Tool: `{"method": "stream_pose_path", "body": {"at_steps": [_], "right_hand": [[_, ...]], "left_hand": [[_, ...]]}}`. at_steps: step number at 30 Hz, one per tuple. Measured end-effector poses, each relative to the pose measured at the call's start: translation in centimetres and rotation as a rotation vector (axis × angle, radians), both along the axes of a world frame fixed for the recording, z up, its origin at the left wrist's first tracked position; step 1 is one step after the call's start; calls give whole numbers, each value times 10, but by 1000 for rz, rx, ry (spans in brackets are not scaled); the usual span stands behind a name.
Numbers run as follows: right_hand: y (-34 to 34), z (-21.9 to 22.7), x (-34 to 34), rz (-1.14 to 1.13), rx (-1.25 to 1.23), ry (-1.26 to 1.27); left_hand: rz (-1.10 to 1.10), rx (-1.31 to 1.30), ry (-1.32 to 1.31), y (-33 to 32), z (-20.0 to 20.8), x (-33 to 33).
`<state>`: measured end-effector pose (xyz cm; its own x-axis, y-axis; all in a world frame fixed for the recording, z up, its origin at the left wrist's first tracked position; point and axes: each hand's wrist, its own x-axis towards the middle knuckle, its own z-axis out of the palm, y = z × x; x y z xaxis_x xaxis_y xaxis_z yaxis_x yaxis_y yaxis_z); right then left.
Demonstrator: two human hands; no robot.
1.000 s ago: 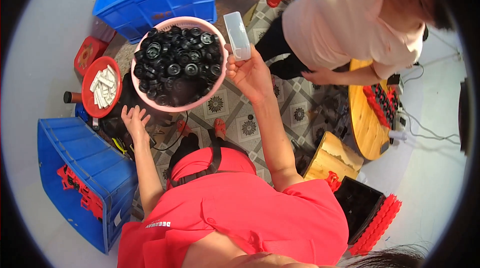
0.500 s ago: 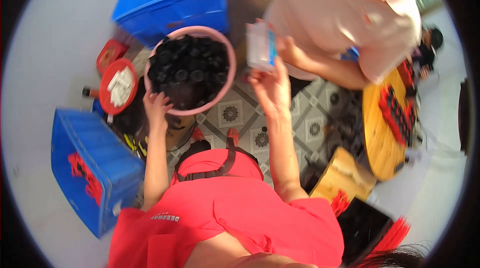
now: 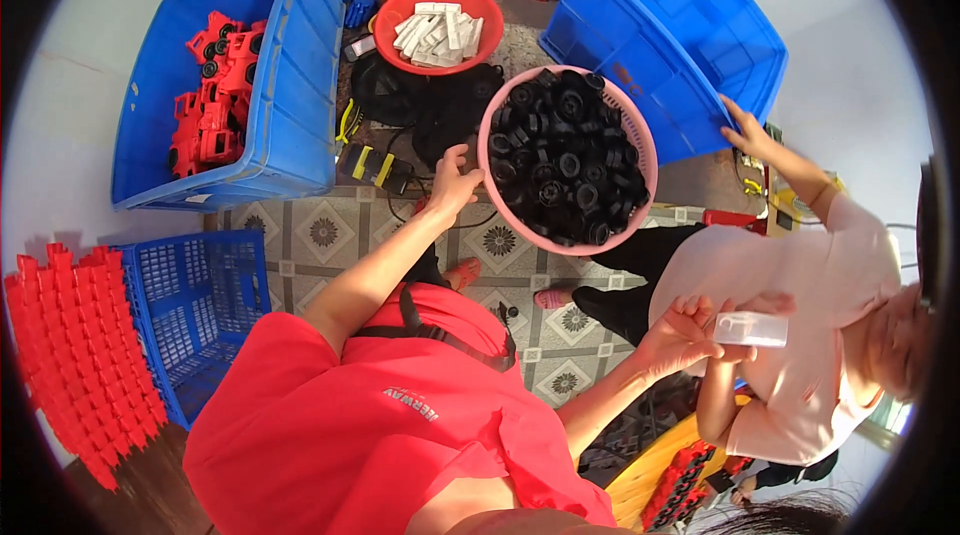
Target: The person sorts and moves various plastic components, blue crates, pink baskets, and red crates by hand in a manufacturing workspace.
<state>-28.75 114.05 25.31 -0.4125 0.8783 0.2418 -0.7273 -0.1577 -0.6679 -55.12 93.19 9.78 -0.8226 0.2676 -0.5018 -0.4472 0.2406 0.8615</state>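
Note:
My left hand (image 3: 453, 181) grips the near rim of a pink basin (image 3: 486, 171) filled with several black toy wheels (image 3: 565, 160). My right hand (image 3: 683, 334) reaches to the right with its fingers spread, touching the end of a small clear white box (image 3: 751, 329). A seated person in a pale pink top (image 3: 790, 335) has a hand around that box from the other side; who bears it I cannot tell. That person's other hand (image 3: 745, 132) rests on the edge of a blue crate (image 3: 690, 55).
A red bowl of white pieces (image 3: 437, 30) sits beyond the basin. At the left, a blue crate (image 3: 290, 115) holds red toy trucks (image 3: 212, 90). A blue mesh basket (image 3: 195, 310) and stacked red parts (image 3: 85, 355) are at the lower left. The floor is patterned tile (image 3: 325, 232).
The view has swung round, so the basin now lies ahead at centre. My right hand has dropped from beside the basin toward the seated person, carrying the clear box to that person's hand.

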Motion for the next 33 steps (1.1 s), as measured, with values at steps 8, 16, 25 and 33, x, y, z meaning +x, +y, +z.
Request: {"method": "stream_pose_path", "body": {"at_steps": [8, 16, 25, 33], "right_hand": [[-39, -12, -88, -69, -14, -610], [-32, -1, -170, -120, -54, -713], [131, 105, -263, -351, 275, -609], [451, 44, -318, -792, 511, -1743]], "left_hand": [[73, 98, -49, -19, -19, -69], [-65, 268, -30, 34, 29, -157], [-289, 469, -101, 220, 111, -177], [-24, 163, -204, 354, 115, -167]]}}
